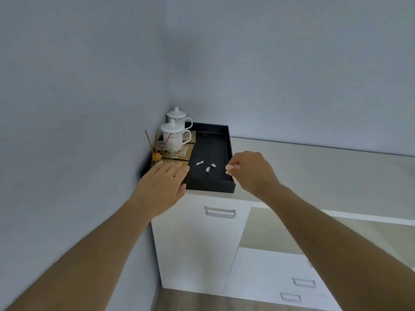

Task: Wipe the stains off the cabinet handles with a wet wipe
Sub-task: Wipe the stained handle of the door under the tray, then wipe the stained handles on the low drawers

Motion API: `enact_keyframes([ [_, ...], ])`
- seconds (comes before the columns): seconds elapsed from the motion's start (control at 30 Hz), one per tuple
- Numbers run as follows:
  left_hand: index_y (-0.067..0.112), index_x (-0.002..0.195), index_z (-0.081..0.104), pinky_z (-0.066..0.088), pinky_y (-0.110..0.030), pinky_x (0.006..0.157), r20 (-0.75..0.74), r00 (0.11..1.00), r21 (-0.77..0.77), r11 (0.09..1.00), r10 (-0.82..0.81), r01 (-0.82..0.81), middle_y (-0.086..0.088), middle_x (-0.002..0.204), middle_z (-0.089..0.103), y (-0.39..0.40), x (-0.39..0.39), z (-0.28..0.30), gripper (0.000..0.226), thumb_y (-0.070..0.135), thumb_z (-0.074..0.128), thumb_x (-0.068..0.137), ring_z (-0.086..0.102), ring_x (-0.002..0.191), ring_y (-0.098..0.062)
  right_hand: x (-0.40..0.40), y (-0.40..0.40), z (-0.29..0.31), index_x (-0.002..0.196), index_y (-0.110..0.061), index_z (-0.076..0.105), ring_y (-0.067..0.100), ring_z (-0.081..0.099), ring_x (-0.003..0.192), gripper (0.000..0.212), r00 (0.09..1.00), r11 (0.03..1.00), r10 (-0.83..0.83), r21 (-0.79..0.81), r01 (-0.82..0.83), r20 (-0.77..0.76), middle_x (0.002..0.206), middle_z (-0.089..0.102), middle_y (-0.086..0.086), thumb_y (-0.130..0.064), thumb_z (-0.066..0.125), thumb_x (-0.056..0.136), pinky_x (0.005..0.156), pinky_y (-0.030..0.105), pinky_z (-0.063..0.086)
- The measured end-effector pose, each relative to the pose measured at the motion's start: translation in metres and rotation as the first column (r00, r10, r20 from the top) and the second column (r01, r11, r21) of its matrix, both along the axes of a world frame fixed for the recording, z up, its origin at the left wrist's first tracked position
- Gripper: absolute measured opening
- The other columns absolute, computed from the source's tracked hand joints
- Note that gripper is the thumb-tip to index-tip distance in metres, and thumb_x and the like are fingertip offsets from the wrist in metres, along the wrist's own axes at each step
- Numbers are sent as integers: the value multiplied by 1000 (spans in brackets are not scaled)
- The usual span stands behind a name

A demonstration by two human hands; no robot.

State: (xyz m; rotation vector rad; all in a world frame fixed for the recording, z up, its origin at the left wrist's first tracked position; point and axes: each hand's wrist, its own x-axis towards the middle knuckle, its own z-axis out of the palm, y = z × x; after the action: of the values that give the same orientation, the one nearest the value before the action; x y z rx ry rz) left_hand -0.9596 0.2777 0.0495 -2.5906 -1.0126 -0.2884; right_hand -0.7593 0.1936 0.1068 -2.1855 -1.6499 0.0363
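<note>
My right hand [252,172] pinches a small white wad, the wet wipe [229,169], over the right rim of a black tray [211,187]. My left hand [161,187] lies flat with straight fingers on the tray's front left corner. Below the tray, a metal handle [220,212] sits on the white cabinet door [197,243]. Two more handles [304,282] [290,297] show on the drawers at the lower right. Inside the tray lie three small white bits [206,166].
Two lidded white cups [174,133] stand on a woven mat [186,151] at the tray's back left. A reed diffuser [156,153] stands by the left wall. The beige counter [314,167] runs off to the right. Grey walls meet in the corner behind.
</note>
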Motion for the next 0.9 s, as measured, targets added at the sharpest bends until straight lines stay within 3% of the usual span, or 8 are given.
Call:
enact_keyframes([
  [0.13, 20, 140, 35, 26, -36, 111, -66, 983, 25, 985, 174, -173, -1, 143, 41, -42, -11, 50, 44, 39, 27, 102, 39, 130, -19, -15, -15, 44, 95, -10, 68, 23, 62, 85, 17, 993, 992, 110, 54, -113, 42, 97, 66, 6, -8, 52, 90, 73, 32, 52],
  [0.23, 18, 139, 34, 25, -37, 112, -63, 950, 66, 951, 306, -302, -1, 140, 43, -84, -15, 77, 43, 37, 25, 102, 40, 129, -20, -27, -36, 63, 99, -11, 66, 23, 62, 87, 15, 951, 966, 244, 33, -255, 188, 99, 64, 5, -8, 54, 91, 76, 36, 54],
  [0.37, 17, 146, 24, 15, -40, 117, -49, 864, 92, 863, 502, -496, -4, 150, 31, -158, -18, 100, 48, 39, 24, 103, 26, 139, -23, -34, -78, 76, 88, -9, 64, 22, 55, 74, 14, 863, 898, 419, 11, -440, 282, 82, 57, 5, -2, 52, 89, 60, 28, 42],
  [0.47, 17, 149, 16, 9, -40, 118, -72, 777, 100, 779, 626, -619, -5, 155, 22, -221, -28, 106, 52, 40, 22, 103, 17, 143, -24, -48, -115, 82, 82, -12, 60, 25, 55, 77, 13, 793, 826, 543, -7, -563, 275, 84, 56, 8, -3, 52, 87, 61, 29, 40],
  [0.57, 17, 149, 18, 8, -40, 118, -87, 691, 78, 697, 717, -713, -6, 154, 23, -288, -52, 108, 52, 41, 24, 103, 16, 143, -24, -79, -153, 87, 93, -10, 66, 30, 60, 93, 14, 691, 716, 674, 1, -699, 262, 100, 63, 9, -8, 52, 88, 70, 31, 45],
  [0.67, 17, 147, 21, 9, -38, 117, -129, 581, 84, 593, 803, -801, -5, 152, 26, -363, -89, 109, 51, 41, 25, 102, 19, 142, -24, -129, -198, 94, 100, -12, 66, 29, 59, 96, 16, 571, 591, 784, -12, -807, 244, 107, 62, 8, -12, 54, 90, 74, 31, 46],
  [0.9, 17, 142, 31, 20, -34, 112, -71, 227, 79, 232, 971, -969, -2, 144, 39, -581, -184, 116, 46, 40, 27, 102, 32, 135, -22, -264, -373, 103, 97, -9, 65, 30, 59, 91, 15, 175, 170, 952, 40, -985, 250, 104, 59, 7, -15, 52, 92, 70, 31, 45],
])
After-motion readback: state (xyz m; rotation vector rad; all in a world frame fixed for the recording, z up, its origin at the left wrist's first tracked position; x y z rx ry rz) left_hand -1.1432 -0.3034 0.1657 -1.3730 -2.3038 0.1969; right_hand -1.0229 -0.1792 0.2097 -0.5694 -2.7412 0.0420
